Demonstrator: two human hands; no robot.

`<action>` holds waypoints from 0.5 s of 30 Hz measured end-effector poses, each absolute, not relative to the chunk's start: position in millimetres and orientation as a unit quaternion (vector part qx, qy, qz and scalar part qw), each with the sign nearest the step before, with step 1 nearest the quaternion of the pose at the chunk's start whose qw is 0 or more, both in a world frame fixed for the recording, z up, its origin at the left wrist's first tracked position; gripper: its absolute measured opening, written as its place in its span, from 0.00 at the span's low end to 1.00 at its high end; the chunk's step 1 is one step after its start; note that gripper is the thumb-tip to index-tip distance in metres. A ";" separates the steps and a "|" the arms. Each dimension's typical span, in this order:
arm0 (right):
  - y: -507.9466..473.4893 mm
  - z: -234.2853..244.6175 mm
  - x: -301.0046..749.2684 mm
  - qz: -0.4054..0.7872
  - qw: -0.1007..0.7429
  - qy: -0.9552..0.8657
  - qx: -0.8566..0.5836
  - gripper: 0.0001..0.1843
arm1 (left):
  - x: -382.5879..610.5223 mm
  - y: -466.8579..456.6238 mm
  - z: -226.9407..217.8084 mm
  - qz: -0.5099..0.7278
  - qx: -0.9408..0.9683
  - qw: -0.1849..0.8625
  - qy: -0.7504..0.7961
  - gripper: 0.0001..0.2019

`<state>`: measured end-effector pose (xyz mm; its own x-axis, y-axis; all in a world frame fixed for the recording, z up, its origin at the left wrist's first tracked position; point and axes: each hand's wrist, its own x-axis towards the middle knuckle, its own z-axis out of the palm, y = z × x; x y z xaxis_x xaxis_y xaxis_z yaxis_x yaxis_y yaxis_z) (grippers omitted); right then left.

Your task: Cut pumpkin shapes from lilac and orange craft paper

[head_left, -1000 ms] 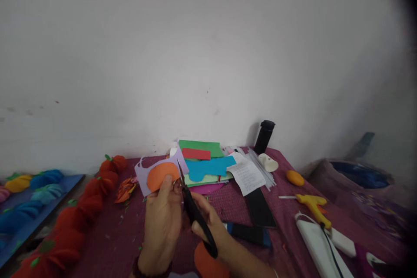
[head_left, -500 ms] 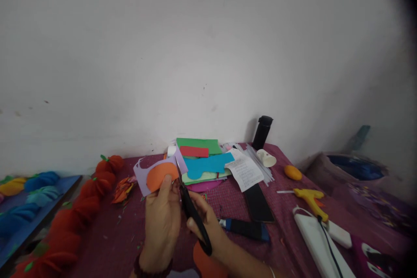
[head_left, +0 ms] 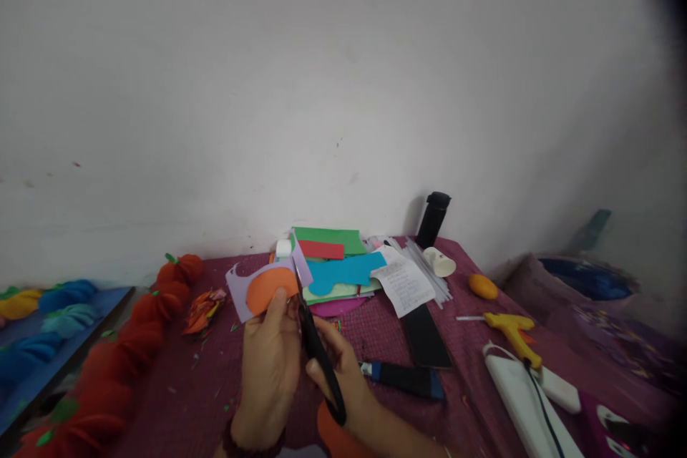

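Note:
My left hand (head_left: 271, 365) pinches a rounded orange piece (head_left: 268, 287) laid over a lilac sheet (head_left: 237, 290), with the thumb pressed on the orange. In my right hand (head_left: 340, 365) is a pair of black-handled scissors (head_left: 316, 343). Their blades point up and away from me, at the right side of the orange piece, with part of the lilac sheet beyond them. Below my right hand lies another orange piece (head_left: 338, 436), partly hidden by the wrist.
Red paper pumpkins (head_left: 144, 340) line the left side. Behind my hands is a stack of coloured sheets (head_left: 343, 268). Rightward lie a handwritten paper (head_left: 405, 284), a phone (head_left: 428, 336), a blue-black cutter (head_left: 408, 381), a yellow glue gun (head_left: 512, 333), a white power strip (head_left: 529, 401) and a black bottle (head_left: 432, 220).
Both hands, with the scissors and the lilac and orange pieces, have shifted slightly to the right. The grip of each hand looks the same.

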<state>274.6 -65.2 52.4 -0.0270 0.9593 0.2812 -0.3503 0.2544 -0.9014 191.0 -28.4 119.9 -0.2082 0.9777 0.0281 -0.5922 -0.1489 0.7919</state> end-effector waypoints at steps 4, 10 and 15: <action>-65.4 49.4 272.6 0.519 0.633 -0.479 -0.316 0.31 | 191.2 -29.4 124.9 0.690 0.249 0.613 0.293 0.09; -67.6 49.2 276.3 0.510 0.624 -0.496 -0.323 0.29 | 191.4 -28.1 133.4 0.711 0.198 0.624 0.256 0.11; -69.9 48.5 283.3 0.536 0.589 -0.502 -0.338 0.27 | 184.2 -23.3 128.4 0.707 0.254 0.599 0.277 0.08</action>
